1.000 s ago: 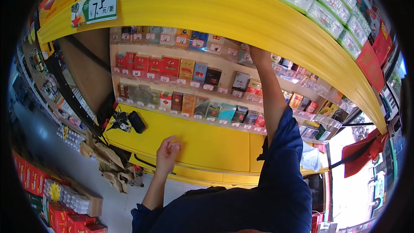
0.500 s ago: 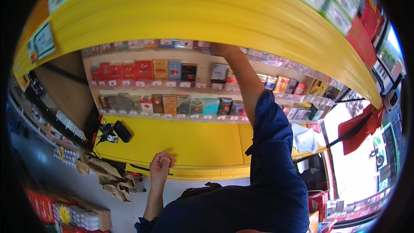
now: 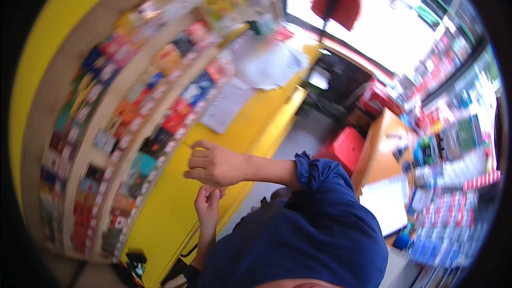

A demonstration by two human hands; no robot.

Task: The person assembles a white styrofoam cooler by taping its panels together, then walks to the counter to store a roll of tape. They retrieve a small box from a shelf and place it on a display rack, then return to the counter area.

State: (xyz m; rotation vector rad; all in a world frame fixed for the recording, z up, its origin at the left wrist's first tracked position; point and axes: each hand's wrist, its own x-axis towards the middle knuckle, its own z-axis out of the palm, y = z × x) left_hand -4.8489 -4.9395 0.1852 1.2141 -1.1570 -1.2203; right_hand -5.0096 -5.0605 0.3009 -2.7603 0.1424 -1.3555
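My right hand (image 3: 214,165) is held over the front of the yellow counter (image 3: 165,224), back of the hand up and fingers curled under. A ring shows on one finger. Just below it is my left hand (image 3: 207,202), its fingers bent in toward the thumb; the two hands nearly touch. Whatever either hand may hold is hidden. Beyond them, rows of small cigarette packs (image 3: 176,114) stand on the tiered shelves (image 3: 101,144), blurred by motion.
Papers (image 3: 228,105) lie on the counter's far end. On the right are a red stool (image 3: 345,148), a wooden desk (image 3: 377,146) with a white sheet (image 3: 384,205), and stacked goods (image 3: 445,224). A red cloth (image 3: 338,0) hangs by the bright opening. Keys (image 3: 136,260) lie at the counter's near end.
My view has swung to the right, toward the desk and opening. My right hand has come down from the upper shelf to beside my left hand, whose fingers are more curled.
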